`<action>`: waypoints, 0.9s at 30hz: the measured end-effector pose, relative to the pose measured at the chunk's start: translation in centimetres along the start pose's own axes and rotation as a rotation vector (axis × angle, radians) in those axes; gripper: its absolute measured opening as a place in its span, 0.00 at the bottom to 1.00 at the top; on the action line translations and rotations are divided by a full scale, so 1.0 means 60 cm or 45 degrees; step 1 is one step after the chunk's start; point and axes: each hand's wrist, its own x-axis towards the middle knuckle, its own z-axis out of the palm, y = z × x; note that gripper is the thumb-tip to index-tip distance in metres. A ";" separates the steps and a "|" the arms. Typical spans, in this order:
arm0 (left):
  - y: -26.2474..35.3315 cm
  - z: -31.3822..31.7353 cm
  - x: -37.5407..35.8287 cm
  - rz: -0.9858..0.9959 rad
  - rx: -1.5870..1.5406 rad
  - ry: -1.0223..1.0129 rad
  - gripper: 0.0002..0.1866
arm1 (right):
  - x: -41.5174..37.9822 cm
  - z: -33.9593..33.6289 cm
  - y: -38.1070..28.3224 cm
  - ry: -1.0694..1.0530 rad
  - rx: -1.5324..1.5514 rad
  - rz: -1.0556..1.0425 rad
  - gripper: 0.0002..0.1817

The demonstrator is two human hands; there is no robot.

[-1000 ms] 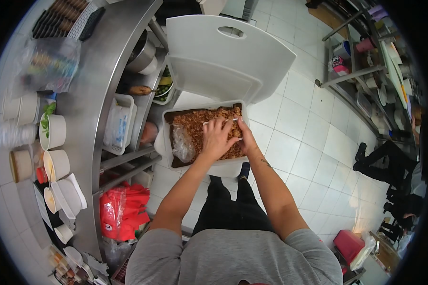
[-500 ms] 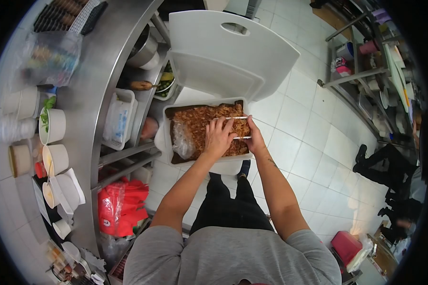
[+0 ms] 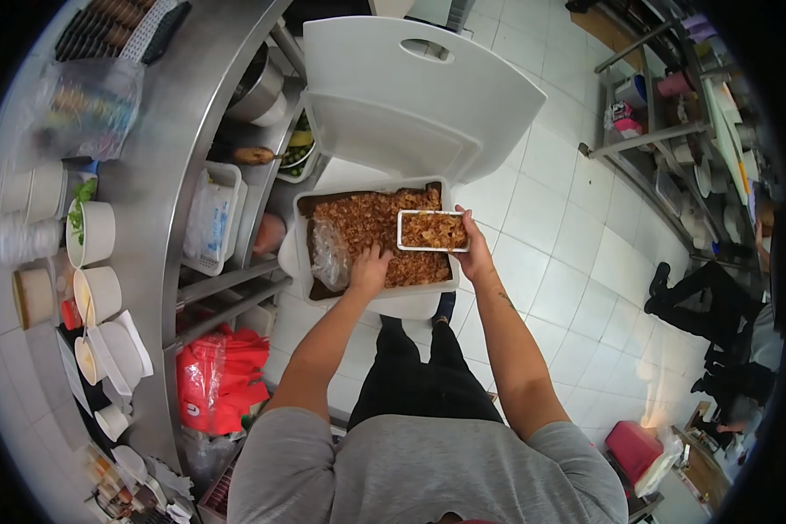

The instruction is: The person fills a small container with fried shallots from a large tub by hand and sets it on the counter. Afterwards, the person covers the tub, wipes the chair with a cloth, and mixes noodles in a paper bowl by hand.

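Observation:
A large white bin point(image 3: 303, 253) holds a mass of brown, crumbly flakes point(image 3: 358, 214). Clear crumpled plastic point(image 3: 330, 255) lies on the flakes at the bin's left side. My right hand point(image 3: 475, 248) grips the right end of a small white rectangular container point(image 3: 400, 231), held over the bin and filled with the same flakes. My left hand point(image 3: 371, 269) reaches down to the flakes with fingers apart, the tips partly hidden. Behind the bin, a big white lid point(image 3: 410, 96) with a handle slot stands tilted up.
A steel counter point(image 3: 179, 113) runs along the left, bearing white bowls point(image 3: 92, 234) and plastic packs. On its lower shelf are a white basket point(image 3: 236, 196) and a red bag point(image 3: 223, 375). Metal shelving point(image 3: 646, 135) stands at right, with another person's dark-clothed legs point(image 3: 707, 293) nearby.
My left hand has left the small container and moved down and left to the flakes. The container, in my right hand, now shows its filled top toward me.

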 end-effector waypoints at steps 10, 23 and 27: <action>-0.048 0.010 -0.005 -0.129 -0.144 0.000 0.14 | 0.001 0.001 0.003 -0.010 -0.027 0.029 0.38; 0.115 -0.295 -0.020 -0.043 -1.023 0.521 0.06 | -0.042 0.105 -0.039 -0.150 -0.163 0.058 0.33; 0.139 -0.318 0.009 0.144 -0.525 0.591 0.11 | -0.041 0.150 -0.028 -0.169 -0.216 0.066 0.24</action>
